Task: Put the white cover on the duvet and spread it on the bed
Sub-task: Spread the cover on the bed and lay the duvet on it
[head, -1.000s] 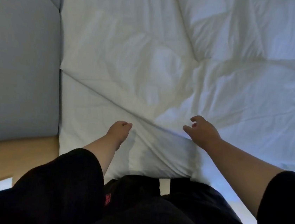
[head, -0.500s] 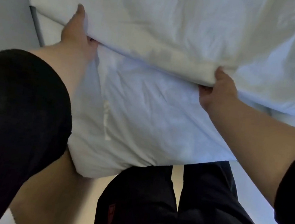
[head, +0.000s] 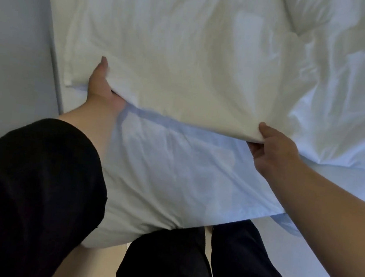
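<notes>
Both hands, left [head: 100, 88] and right [head: 271, 148], still grip the duvet [head: 186, 59] edge, seemingly lowered

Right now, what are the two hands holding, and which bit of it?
Both hold the white fabric duvet by its near edge: the left hand close to the corner, the right hand further along, thumb on top.

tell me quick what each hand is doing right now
Left hand: grips the lifted edge of the white cover, thumb on top.
Right hand: pinches the same edge further along, thumb on top.
</notes>
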The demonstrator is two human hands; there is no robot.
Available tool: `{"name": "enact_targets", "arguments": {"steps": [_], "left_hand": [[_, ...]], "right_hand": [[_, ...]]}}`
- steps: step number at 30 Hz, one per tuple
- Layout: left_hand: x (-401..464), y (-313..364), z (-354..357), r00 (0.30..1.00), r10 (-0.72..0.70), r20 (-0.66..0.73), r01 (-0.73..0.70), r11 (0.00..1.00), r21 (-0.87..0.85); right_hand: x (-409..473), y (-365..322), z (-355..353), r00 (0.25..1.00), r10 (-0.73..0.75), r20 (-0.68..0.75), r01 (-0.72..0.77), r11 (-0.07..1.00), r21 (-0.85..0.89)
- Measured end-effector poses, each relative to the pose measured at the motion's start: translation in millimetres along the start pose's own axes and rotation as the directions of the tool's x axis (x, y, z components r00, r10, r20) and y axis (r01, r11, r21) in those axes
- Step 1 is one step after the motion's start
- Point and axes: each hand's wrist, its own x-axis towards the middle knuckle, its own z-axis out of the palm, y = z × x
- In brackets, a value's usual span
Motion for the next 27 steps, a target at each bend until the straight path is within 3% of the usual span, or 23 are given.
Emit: {"name": "enact_targets", "arguments": {"steps": [2,6,10,13,18,21,27], "left_hand": [[13,-5,14,1.000,0.014,0.019,-0.014,1.000,0.007],[22,-1,22,0.993,0.058,-0.104,-0.045,0.992,0.122],[-12,18,10,0.965,0.193,-0.175,-0.161,0.970,0.179],[-56,20,-17,0.951,0.219,-0.218,-0.191,0.971,0.143],[-160,-13,-74,0.921,0.135,-0.366,-0.104,0.989,0.105],[-227,-50,-91,0.922,0.102,-0.374,-0.110,0.994,0.000],[-316,-147,-136,0.841,-0.069,-0.536,-0.004,0.991,-0.135]], "right_hand": [[10,9,0,1.000,-0.002,0.005,0.002,1.000,0.018],[22,25,-2,1.000,0.011,-0.010,-0.011,0.998,0.054],[9,16,-3,1.000,0.011,0.007,-0.011,1.000,0.028],[-8,3,-15,0.999,-0.002,0.045,0.003,1.000,-0.030],[-33,-6,-70,0.998,0.017,0.056,-0.006,0.981,-0.195],[-38,-10,-116,0.998,0.023,0.053,-0.007,0.959,-0.282],[-34,-20,-193,0.991,0.089,0.101,-0.034,0.889,-0.457]]}}
